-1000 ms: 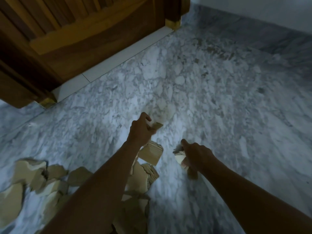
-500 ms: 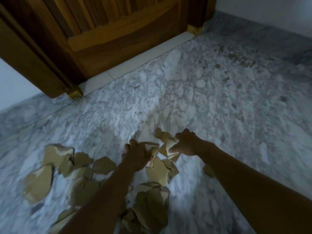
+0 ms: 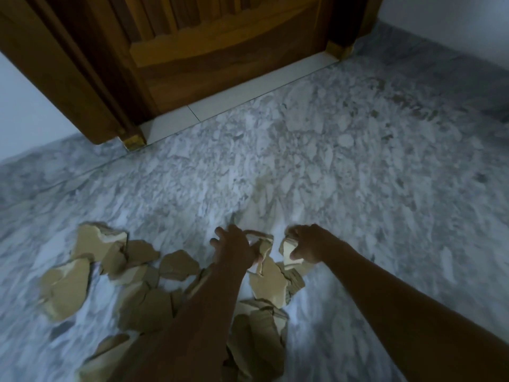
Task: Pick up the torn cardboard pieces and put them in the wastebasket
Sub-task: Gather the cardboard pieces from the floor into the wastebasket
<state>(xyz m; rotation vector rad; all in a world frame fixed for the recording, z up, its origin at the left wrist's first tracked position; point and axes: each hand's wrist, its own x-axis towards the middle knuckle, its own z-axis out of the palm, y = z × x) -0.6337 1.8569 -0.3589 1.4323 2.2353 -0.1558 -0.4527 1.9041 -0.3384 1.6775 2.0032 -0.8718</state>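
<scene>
Cardboard (image 3: 63,288) litters the floor (image 3: 358,175), so our left hand (image 3: 234,250) and right hand (image 3: 312,244) each clutch pieces (image 3: 289,250) (wastebasket unseen) for one load

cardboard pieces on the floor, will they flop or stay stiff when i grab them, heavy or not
Probably fairly stiff: the cardboard pieces lie as flat slabs with layered torn edges. Likely light, since the right hand and left hand each hold some in the fingers alone. On the marble floor they may slide when pushed.
</scene>
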